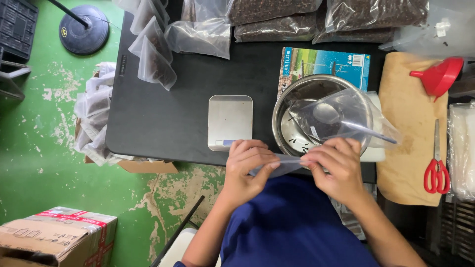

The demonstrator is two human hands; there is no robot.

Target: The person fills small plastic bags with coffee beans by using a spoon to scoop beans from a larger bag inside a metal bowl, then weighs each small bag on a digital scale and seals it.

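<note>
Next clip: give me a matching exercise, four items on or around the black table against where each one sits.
Things:
1. red funnel
2. scissors
3. small scale
4. metal bowl

Places:
A. left of the bowl, above the left hand
B. far right, red handles toward the person
C. top right on the tan cloth
D. under the clear bag pinched by the right hand

Pairs: 1-C, 2-B, 3-A, 4-D

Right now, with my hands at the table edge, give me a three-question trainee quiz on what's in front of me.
1. True or false: the scissors have red handles.
2. What lies between the steel bowl and the small scale: A) a funnel, B) bare black table, C) a box?
3. What do the left hand and right hand both hold?

Key: 1 true. 2 B. 3 One clear plastic bag, by its edge.
</note>
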